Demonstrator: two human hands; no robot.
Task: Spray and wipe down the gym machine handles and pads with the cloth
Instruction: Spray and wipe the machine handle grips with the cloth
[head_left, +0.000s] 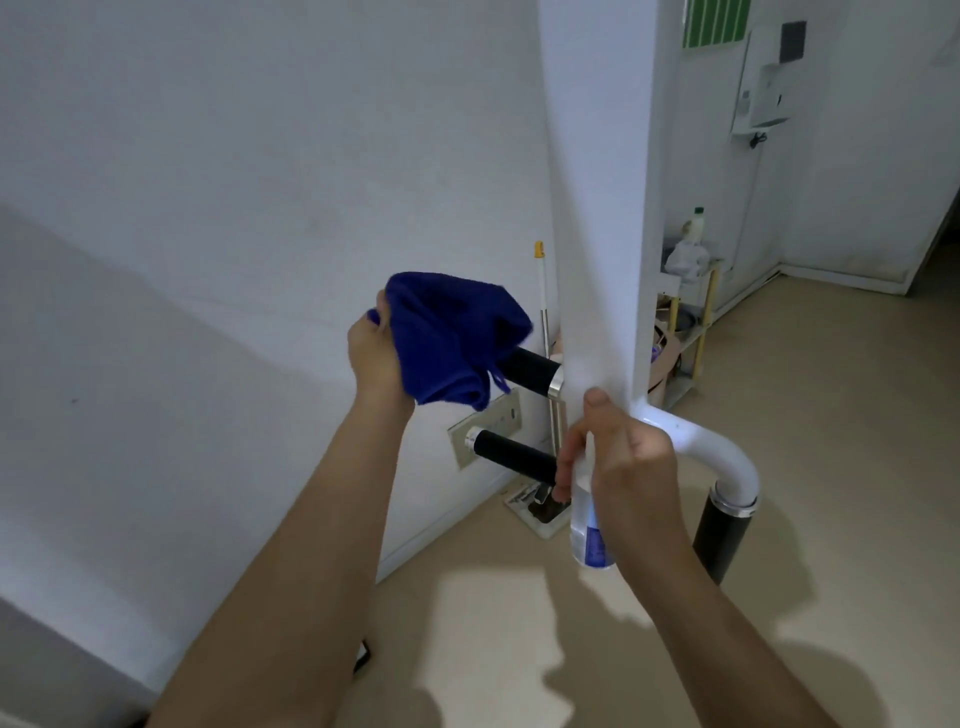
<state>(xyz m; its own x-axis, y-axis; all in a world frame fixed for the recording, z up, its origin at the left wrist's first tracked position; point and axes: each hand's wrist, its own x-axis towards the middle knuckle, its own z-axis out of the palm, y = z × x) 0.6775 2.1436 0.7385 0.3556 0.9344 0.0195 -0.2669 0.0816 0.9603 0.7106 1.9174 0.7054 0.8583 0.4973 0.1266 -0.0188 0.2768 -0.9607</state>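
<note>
My left hand (375, 353) grips a bunched blue cloth (452, 338) that is wrapped over the outer end of the upper black handle (532, 370) of the white gym machine (602, 208). My right hand (618, 457) holds a clear spray bottle (589, 535) with a blue label, upright, just below the white frame. A second black handle (511, 456) sticks out to the left behind the bottle. A third black grip (722, 538) hangs from the curved white tube (711, 457) on the right.
A white wall runs along the left. A mop pole with a yellow tip (541, 291) leans in the corner beside a wall socket (485, 431). A yellow shelf rack (691, 322) with a bottle stands behind the machine. The floor is beige.
</note>
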